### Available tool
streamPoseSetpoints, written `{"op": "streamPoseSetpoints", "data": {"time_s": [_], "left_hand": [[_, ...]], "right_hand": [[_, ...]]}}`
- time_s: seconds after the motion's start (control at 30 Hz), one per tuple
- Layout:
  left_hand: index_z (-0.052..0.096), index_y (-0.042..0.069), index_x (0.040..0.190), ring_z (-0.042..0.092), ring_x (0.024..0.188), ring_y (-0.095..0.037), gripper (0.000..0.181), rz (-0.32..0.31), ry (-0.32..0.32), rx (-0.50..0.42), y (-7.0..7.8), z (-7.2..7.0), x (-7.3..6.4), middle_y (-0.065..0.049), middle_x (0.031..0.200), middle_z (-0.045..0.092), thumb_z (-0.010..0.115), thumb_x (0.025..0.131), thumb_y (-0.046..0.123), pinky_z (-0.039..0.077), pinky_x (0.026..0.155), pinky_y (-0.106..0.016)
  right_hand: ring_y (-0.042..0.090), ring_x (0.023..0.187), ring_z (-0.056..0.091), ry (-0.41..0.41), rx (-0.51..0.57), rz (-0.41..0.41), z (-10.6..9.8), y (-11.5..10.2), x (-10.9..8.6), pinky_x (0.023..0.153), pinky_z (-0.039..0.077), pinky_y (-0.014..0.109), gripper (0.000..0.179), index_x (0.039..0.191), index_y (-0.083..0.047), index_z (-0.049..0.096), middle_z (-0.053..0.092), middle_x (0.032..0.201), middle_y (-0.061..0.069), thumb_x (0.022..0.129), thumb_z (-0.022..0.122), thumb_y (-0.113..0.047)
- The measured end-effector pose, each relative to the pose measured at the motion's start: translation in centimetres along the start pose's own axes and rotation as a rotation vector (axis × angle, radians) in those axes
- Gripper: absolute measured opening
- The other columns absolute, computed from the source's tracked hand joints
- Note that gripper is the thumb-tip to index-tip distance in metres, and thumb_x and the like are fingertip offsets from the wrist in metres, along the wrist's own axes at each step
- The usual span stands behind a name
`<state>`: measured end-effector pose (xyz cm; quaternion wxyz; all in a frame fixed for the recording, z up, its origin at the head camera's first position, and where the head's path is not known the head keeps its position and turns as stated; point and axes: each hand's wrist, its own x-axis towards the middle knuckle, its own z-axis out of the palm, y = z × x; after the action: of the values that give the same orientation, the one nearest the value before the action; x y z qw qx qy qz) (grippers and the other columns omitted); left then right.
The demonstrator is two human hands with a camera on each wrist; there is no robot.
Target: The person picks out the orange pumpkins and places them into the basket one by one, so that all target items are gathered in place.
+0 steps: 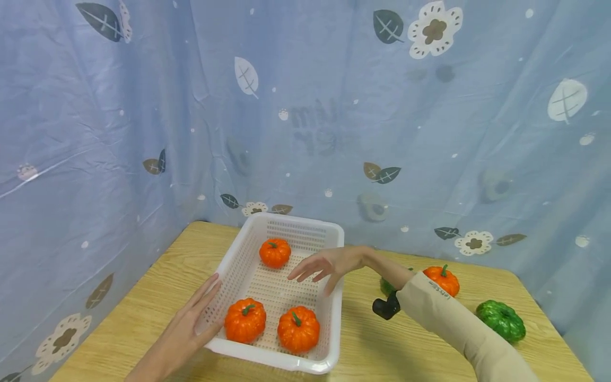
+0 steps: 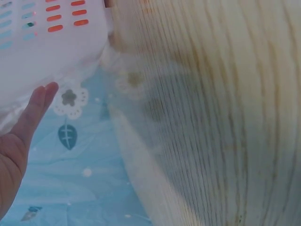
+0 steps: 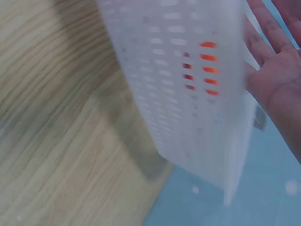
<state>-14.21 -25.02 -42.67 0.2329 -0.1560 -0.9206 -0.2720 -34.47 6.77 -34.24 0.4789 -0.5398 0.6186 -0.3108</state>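
A white plastic basket (image 1: 281, 362) with slotted walls stands on the wooden table, holding three orange pumpkins: one near the back (image 1: 275, 253), one at the front left (image 1: 245, 321) and one at the front right (image 1: 298, 330). My left hand (image 1: 183, 323) lies along the basket's left rim with its fingers extended. In the left wrist view, the fingers (image 2: 33, 110) show beside the white wall. Over the basket's right side hovers my right hand (image 1: 331, 262), fingers loosely bent downward and holding nothing. The right wrist view shows its palm (image 3: 282, 77) just past the rim.
Right of the basket, another orange pumpkin (image 1: 441, 281) sits partly behind my right sleeve (image 1: 458, 318). A green pumpkin (image 1: 501, 321) lies farther right, and a second green one (image 1: 386, 287) is mostly hidden by the forearm. A blue patterned curtain (image 1: 305, 132) hangs behind the table (image 1: 372, 345).
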Motion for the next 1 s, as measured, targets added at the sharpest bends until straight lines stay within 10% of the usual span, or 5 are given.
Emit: {"op": "streamPoseSetpoints", "data": {"time_s": [0.3,0.67,0.83,1.0], "left_hand": [[0.045,0.005,0.142,0.016,0.131,0.014,0.068,-0.007,0.003,-0.012,-0.2,-0.1,-0.2,-0.005,0.154,0.032,0.074,0.083,0.021,0.016,0.097,-0.003],[0.044,0.005,0.143,0.020,0.131,0.010,0.068,-0.032,-0.015,-0.039,-0.5,0.0,-0.1,-0.005,0.154,0.031,0.074,0.083,0.021,0.015,0.095,0.000],[0.041,0.006,0.145,0.036,0.133,-0.016,0.069,-0.084,-0.060,-0.034,-0.4,-0.3,0.1,-0.005,0.155,0.029,0.071,0.087,0.026,0.040,0.103,-0.035],[0.039,0.005,0.146,0.038,0.132,-0.027,0.070,-0.099,-0.101,-0.047,-0.2,-0.2,0.4,-0.008,0.156,0.027,0.069,0.088,0.028,0.041,0.091,-0.065]], "right_hand": [[0.033,0.142,0.023,0.313,0.108,-0.212,2.9,0.1,-9.1,0.114,0.025,0.049,0.071,0.147,0.006,0.026,0.025,0.155,0.016,0.086,0.064,0.007],[0.023,0.142,0.023,0.652,0.134,-0.349,8.3,5.0,-21.6,0.110,0.035,0.035,0.072,0.147,0.012,0.012,0.017,0.157,0.018,0.086,0.049,0.024],[0.016,0.141,0.026,0.790,0.158,-0.279,9.0,8.0,-25.2,0.108,0.037,0.035,0.077,0.150,0.006,0.008,0.018,0.159,0.010,0.086,0.048,0.024],[0.010,0.141,0.026,0.820,0.178,-0.280,8.4,9.7,-28.0,0.108,0.037,0.031,0.079,0.151,0.005,0.002,0.023,0.158,-0.001,0.086,0.041,0.028]]}}
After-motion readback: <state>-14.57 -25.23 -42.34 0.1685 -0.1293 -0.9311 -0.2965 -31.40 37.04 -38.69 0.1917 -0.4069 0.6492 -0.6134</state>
